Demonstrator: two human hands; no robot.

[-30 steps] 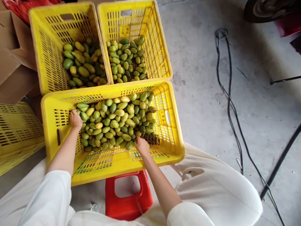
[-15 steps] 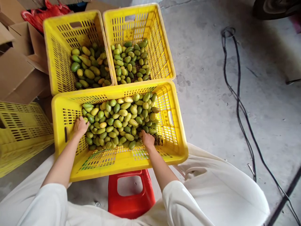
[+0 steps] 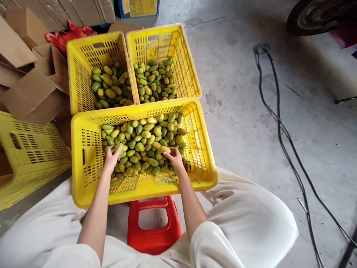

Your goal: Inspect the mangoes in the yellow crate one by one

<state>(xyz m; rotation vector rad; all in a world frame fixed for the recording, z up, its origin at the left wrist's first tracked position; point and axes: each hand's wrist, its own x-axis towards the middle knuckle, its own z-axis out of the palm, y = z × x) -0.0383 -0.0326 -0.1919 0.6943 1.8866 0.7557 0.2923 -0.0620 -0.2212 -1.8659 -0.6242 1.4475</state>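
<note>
A yellow plastic crate (image 3: 142, 190) in front of me holds a layer of small, oval, green-to-yellow fruit (image 3: 140, 147), like small mangoes. At the left side of the pile, my left hand (image 3: 111, 159) is closed around a yellow-green fruit (image 3: 120, 146), partly hidden by its fingers. Toward the right of the pile, my right hand (image 3: 176, 160) grips a yellowish oval fruit (image 3: 165, 149) between thumb and fingers. Both hands are just over the other fruit, inside the crate walls.
Two more yellow crates, one back left (image 3: 71, 74) and one back right (image 3: 192, 69), hold similar fruit. A red stool (image 3: 153, 238) is under the front crate. Cardboard boxes (image 3: 30, 95) and another yellow crate (image 3: 36, 149) stand left. Black cable (image 3: 279, 108) lies on the floor.
Both hands have come up out of the pile, each with a fruit. The left has moved right, toward the middle. The camera view has shifted, so the crates appear slightly lower.
</note>
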